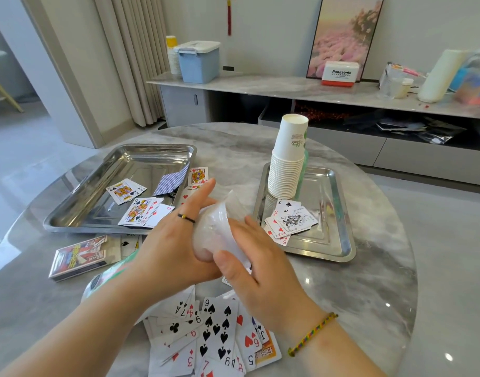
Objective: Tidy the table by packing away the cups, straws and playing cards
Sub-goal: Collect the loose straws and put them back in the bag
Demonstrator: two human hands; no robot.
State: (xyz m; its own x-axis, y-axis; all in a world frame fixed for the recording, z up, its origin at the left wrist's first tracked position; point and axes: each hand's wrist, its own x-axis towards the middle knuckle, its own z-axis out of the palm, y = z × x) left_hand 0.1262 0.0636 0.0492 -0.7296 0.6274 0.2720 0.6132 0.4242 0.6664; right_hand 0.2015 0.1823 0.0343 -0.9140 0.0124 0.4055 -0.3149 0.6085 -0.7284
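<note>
Round grey marble-look table (369,268), glossy, in a pale room; long stone-topped sideboard (287,88) behind it with a blue lidded box (198,61).

Two shallow steel trays: left tray (119,229) at the table's left edge and right tray (339,257) toward its right edge, both holding loose cards. Tall stack of white paper cups (287,161) stands in the right tray's far corner. Fanned playing cards (214,330) lie at the near edge, card box (78,257) near-left. At the centre, left hand (168,248) and right hand (260,265) are together, both gripping a crumpled translucent plastic item (219,229).
</note>
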